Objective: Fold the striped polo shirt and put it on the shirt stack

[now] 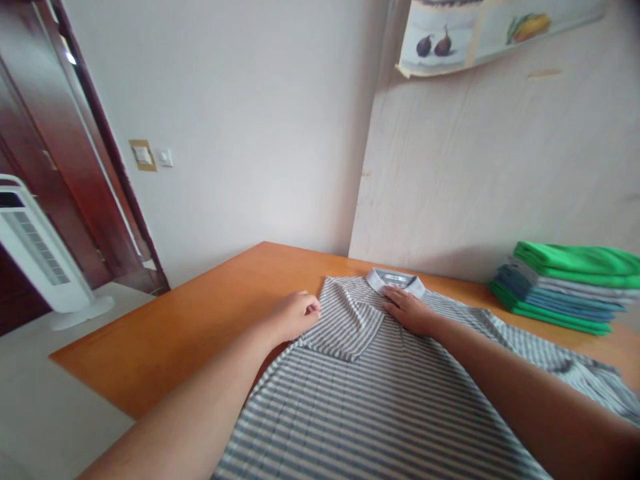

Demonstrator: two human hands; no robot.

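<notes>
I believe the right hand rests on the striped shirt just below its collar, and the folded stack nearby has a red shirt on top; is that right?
Not quite: the head view shows the folded stack topped by a green shirt, not a red one. The right hand does rest on the striped shirt just below its collar.

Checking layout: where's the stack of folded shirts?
Head view: the stack of folded shirts sits on the table, far right by the wall, right of the striped shirt.

Left hand (295, 315) pinching striped polo shirt (360, 393), right hand (411, 310) flat near collar (395, 280), wooden table (200, 320)
</notes>
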